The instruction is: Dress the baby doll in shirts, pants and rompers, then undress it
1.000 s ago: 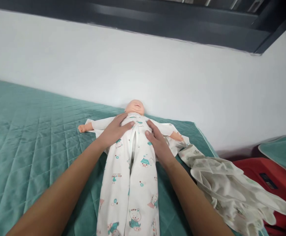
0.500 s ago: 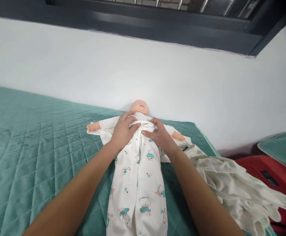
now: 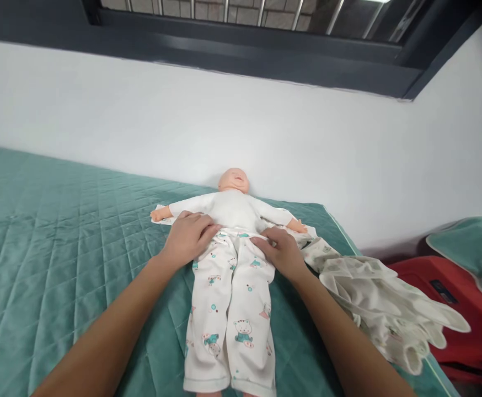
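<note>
A baby doll (image 3: 233, 209) in a white long-sleeved top lies on its back, arms spread and head by the wall. Its legs are in white printed trousers (image 3: 243, 298), whose waistband crosses its belly. My left hand (image 3: 189, 237) is closed at the left side of the waistband, thumb towards the middle. On the opposite side my right hand (image 3: 282, 251) pinches the waistband between thumb and fingers. Bits of the doll's feet show below the hems. Printed white cloth lies spread under its arms.
A green quilted cover (image 3: 84, 248) lies beneath the doll. To the right are a crumpled pale garment (image 3: 381, 298) and a red case-like object (image 3: 464, 309) partly under green cloth. Behind stands a white wall (image 3: 175, 121) below a dark window frame (image 3: 224, 49).
The waistband has moved from the doll's chest down to its belly, baring the white top. Both hands have come nearer me and further apart. The trouser hems now show.
</note>
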Demonstrator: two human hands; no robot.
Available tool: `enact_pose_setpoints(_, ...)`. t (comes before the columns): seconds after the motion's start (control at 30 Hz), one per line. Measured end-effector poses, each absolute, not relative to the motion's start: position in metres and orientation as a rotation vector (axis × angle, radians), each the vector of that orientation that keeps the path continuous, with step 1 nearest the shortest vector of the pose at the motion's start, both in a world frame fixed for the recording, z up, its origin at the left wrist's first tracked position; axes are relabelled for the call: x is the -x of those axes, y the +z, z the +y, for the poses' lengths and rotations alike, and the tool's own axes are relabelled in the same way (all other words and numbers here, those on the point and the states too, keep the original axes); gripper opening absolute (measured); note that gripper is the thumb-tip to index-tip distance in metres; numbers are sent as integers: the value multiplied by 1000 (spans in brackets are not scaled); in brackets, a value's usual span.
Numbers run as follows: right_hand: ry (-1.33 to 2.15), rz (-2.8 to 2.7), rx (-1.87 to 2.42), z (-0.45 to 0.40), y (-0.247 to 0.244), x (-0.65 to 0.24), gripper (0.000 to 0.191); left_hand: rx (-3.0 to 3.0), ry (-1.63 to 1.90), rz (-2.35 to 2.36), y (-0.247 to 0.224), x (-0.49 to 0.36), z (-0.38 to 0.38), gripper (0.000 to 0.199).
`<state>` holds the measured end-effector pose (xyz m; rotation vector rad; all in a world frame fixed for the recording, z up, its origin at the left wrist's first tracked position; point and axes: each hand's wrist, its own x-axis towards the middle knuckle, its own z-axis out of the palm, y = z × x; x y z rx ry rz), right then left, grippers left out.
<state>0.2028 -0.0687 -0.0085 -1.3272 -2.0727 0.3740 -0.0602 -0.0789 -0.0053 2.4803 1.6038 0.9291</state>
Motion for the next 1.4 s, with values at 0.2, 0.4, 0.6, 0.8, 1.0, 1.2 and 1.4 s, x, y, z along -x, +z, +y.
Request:
enact_pose_setpoints(0.2,764,-2087,1383,-93,-8,-224,33,-2205,757,1602,-22,89,-129,29)
enact_pose_setpoints(0.4,815,-2180,1410,-116,1,-222,50,-2165,688,1625,-23,86,-143,45)
enact_pose_setpoints(0.6,389,-2021,1552,-115,-2,-198,31,-2189,736,1927,-4,63,-123,27)
enact_pose_setpoints(0.8,623,-1924,1453,-128,-8,-192,22,-2091,880,1655,-16,63,-138,23)
enact_pose_setpoints(1.0,767,-2191,1294,-171,5,-192,28,-2016,880,1217,-21,84,-190,28)
enact_pose_setpoints(1.2,895,-2290,1217,-215,9,-196,83,-2218,600,1267,-20,92,-246,98)
enact_pose_setpoints(1.4,572,-2287,1328,-246,-14,-178,119,-2507,570,1355,-31,73,-262,122)
